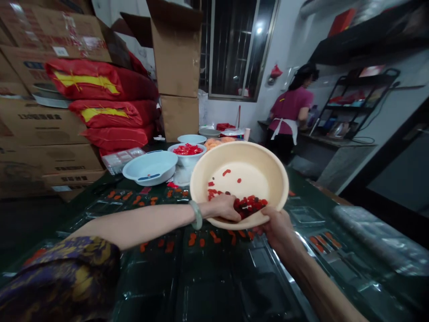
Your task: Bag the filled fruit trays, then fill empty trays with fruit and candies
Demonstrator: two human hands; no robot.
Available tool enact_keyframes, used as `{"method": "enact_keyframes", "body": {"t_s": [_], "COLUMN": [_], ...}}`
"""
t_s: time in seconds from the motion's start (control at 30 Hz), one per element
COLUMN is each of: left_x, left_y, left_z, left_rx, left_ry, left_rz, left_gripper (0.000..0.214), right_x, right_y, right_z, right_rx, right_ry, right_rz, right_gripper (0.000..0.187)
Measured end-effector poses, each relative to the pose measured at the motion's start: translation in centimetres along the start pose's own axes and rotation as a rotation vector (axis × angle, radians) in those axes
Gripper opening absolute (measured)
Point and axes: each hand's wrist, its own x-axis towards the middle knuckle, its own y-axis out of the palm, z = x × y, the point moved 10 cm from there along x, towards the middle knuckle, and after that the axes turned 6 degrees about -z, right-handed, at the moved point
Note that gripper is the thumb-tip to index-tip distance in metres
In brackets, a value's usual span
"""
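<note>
My right hand grips the near rim of a cream plastic basin, tilted toward me above the table. Inside it lie small red and dark candy pieces, heaped at the low edge. My left hand, with a pale green bangle on the wrist, reaches into the basin, and its fingers curl among the pieces. Below, clear plastic compartment trays cover the dark table, and some hold orange-red pieces.
A pale blue basin, a white bowl of red pieces and more bowls stand at the table's far end. Cardboard boxes and red sacks pile up at left. A person in a magenta top works at a far counter.
</note>
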Motion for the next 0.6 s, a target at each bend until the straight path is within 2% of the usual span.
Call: {"method": "enact_keyframes", "body": {"t_s": [0.13, 0.27, 0.37, 0.47, 0.6], "left_x": [-0.5, -0.1, 0.4, 0.5, -0.7], "left_y": [-2.3, -5.2, -5.9, -5.5, -6.3], "left_z": [0.6, 1.8, 3.6, 5.5, 7.0], "left_rx": [-0.066, -0.264, -0.528, -0.867, -1.35], "left_ry": [0.036, 0.046, -0.022, -0.123, -0.142], "left_rz": [-0.122, -0.241, -0.249, -0.189, -0.168], "left_gripper": [0.045, 0.026, 0.017, 0.01, 0.014], "right_x": [0.3, 0.4, 0.3, 0.0, -0.4], "right_y": [1.5, 3.6, 4.8, 6.4, 8.5], "right_z": [-0.1, -0.2, -0.2, -0.3, -0.6], "right_rx": [-0.019, -0.029, -0.032, -0.033, -0.037], "right_ry": [0.047, 0.1, 0.101, 0.096, 0.089], "right_rz": [0.065, 0.161, 0.182, 0.21, 0.243], "right_gripper": [0.007, 0.013, 0.016, 0.014, 0.01]}}
